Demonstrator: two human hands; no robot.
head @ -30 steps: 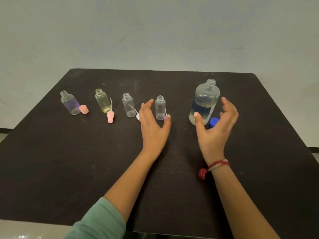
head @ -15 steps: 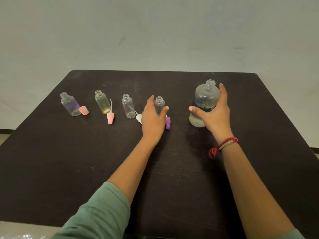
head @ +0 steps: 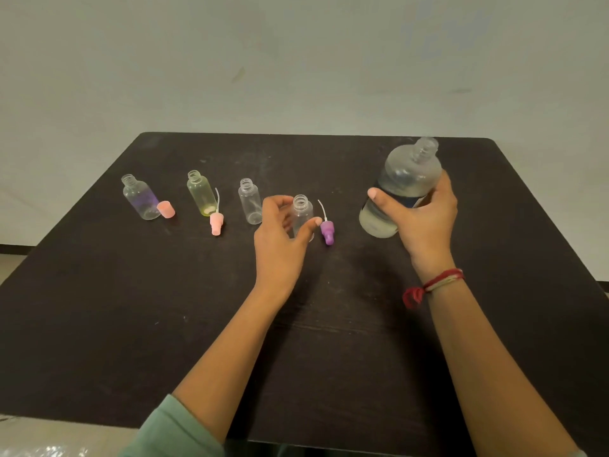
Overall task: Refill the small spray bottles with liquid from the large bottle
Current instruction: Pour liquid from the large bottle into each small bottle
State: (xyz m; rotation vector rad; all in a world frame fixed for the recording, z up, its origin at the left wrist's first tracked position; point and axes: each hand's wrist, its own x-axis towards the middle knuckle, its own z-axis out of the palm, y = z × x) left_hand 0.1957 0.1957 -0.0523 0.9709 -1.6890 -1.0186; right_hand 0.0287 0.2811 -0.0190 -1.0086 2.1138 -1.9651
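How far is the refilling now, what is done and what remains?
Done: all four small bottles and the large bottle stand uncapped. In hand: the right hand grips the large bottle, and the left hand holds the rightmost small bottle. Left: no pouring is visible; all four look unfilled, and caps are off.

The right hand (head: 425, 222) is covering most of the large bottle (head: 407, 179)'s label, so can't read it. The left hand (head: 280, 242) is hiding the lower half of the small clear bottle (head: 301, 212). Both elbows are getting cropped by the bottom edge.
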